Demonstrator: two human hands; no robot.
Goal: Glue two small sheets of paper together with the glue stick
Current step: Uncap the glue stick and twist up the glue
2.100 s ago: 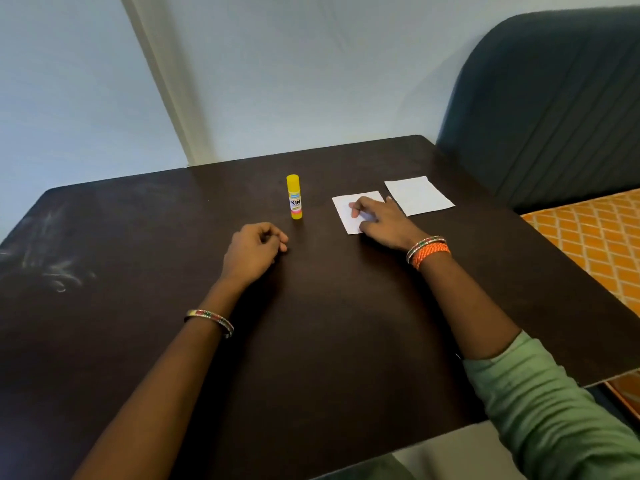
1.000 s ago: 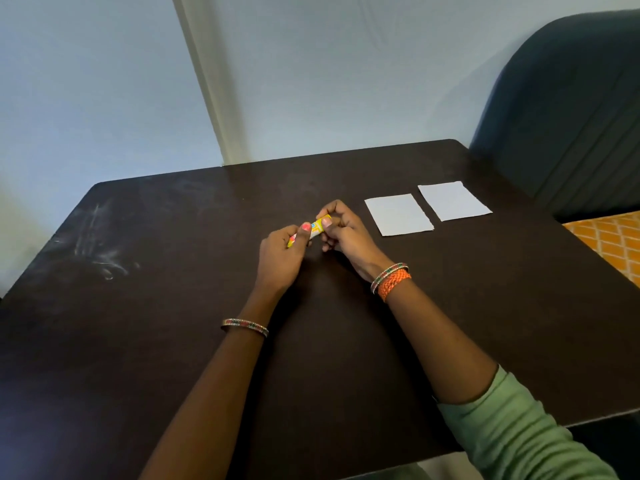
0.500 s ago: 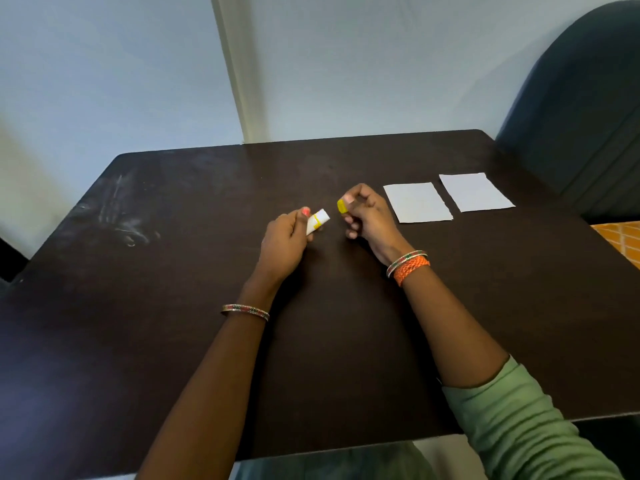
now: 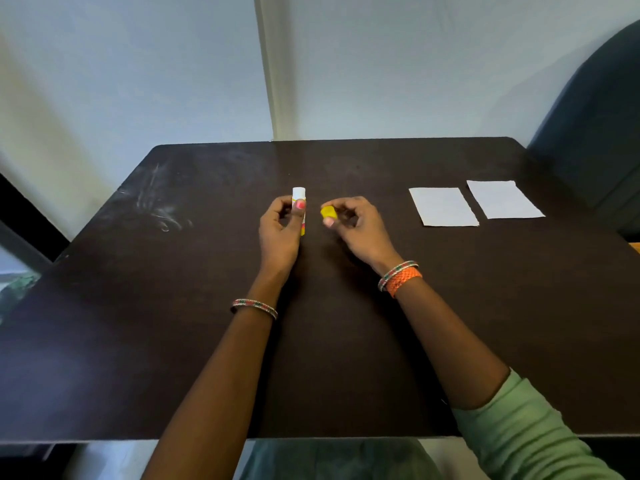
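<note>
the left hand (image 4: 278,230) gripped the light, rigid glue stick (image 4: 299,209) by its barrel, while the right hand (image 4: 353,225) pinched its yellow cap (image 4: 328,213).

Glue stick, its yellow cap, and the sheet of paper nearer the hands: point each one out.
glue stick (image 4: 299,194): head view, on its white uncapped top above the thumb.
yellow cap (image 4: 328,212): head view, on its side between the fingertips.
nearer sheet of paper (image 4: 443,206): head view, on its middle.

We seem to be in a home: a dark wooden surface (image 4: 346,358) against plain walls (image 4: 398,64), upholstered seat (image 4: 595,126) at upper right.
</note>
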